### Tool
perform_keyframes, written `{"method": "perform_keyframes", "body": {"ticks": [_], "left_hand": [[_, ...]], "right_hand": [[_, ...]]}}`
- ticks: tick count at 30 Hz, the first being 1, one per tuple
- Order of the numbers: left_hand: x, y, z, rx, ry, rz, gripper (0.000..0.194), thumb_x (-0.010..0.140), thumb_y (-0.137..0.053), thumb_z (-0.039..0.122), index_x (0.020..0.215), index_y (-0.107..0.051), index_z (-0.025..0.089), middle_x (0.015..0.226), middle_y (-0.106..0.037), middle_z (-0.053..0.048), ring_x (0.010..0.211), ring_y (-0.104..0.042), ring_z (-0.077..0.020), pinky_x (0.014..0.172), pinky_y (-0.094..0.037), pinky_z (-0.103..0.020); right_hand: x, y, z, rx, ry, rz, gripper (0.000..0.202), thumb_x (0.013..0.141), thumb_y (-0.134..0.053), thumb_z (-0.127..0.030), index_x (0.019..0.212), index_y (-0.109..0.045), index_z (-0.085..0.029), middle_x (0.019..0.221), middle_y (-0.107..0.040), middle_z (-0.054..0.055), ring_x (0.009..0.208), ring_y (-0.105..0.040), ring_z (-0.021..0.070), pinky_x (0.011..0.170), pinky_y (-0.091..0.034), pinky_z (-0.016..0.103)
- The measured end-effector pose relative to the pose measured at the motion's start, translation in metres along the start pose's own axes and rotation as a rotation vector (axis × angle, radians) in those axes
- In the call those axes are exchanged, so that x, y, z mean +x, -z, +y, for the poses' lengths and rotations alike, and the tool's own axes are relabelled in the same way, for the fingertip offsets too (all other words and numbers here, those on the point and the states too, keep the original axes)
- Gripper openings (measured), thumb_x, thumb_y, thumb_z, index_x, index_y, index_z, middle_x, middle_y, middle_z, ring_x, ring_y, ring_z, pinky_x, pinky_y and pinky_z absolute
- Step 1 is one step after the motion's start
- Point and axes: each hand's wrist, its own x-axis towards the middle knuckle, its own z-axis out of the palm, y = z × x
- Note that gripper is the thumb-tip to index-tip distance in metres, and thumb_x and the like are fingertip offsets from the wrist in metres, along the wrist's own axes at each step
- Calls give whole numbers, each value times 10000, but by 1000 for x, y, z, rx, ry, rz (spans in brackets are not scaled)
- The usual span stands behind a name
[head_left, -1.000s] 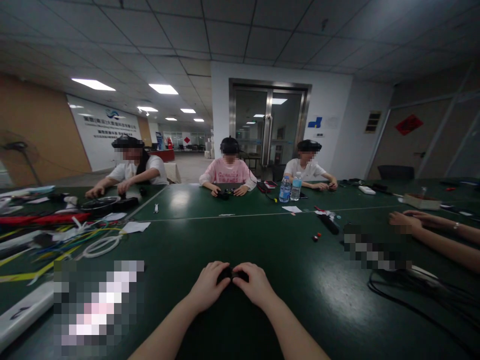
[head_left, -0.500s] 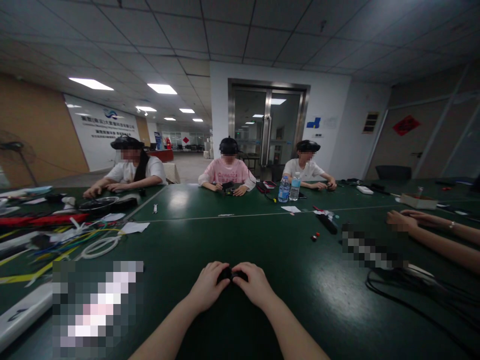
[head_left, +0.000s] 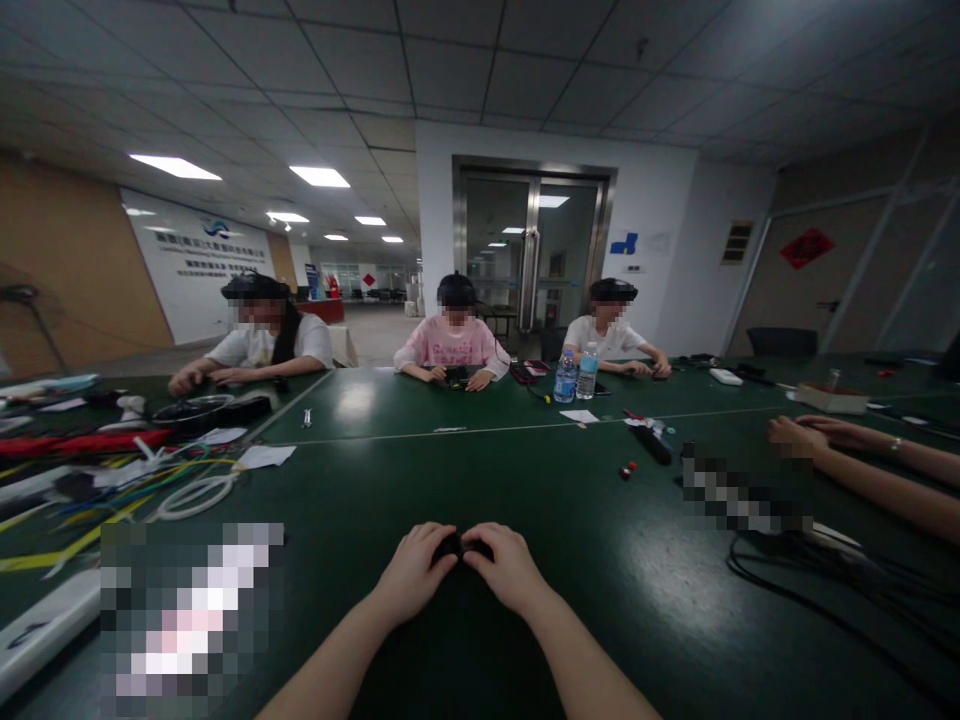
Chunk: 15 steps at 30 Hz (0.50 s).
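Left hand (head_left: pixel 411 572), right hand (head_left: pixel 507 566) curled, gripping small black object (head_left: pixel 453 546).

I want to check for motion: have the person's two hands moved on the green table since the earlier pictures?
No. The left hand and right hand grip the small black object at the same spot on the table.

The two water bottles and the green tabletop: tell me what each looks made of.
The water bottles look like clear plastic, see-through with pale caps and blue labels. The tabletop has a dark green, smooth, semi-gloss surface that mirrors the ceiling lights; a white line crosses it. It could be painted board or laminate, but the view does not settle which.
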Motion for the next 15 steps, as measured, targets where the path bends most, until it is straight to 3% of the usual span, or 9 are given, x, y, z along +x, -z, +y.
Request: {"method": "perform_keyframes", "body": {"ticks": [15], "left_hand": [[0, 0, -3, -22, 19, -5, 472, 831, -442, 402, 1260, -464, 206, 1259, -513, -64, 1174, -432, -217, 1000, -332, -368]], "right_hand": [[-3, 3, -4, 26, -41, -22, 235, 796, -534, -310, 1019, -609, -309, 1115, -601, -27, 1088, -503, 178, 965, -325, 374]]}}
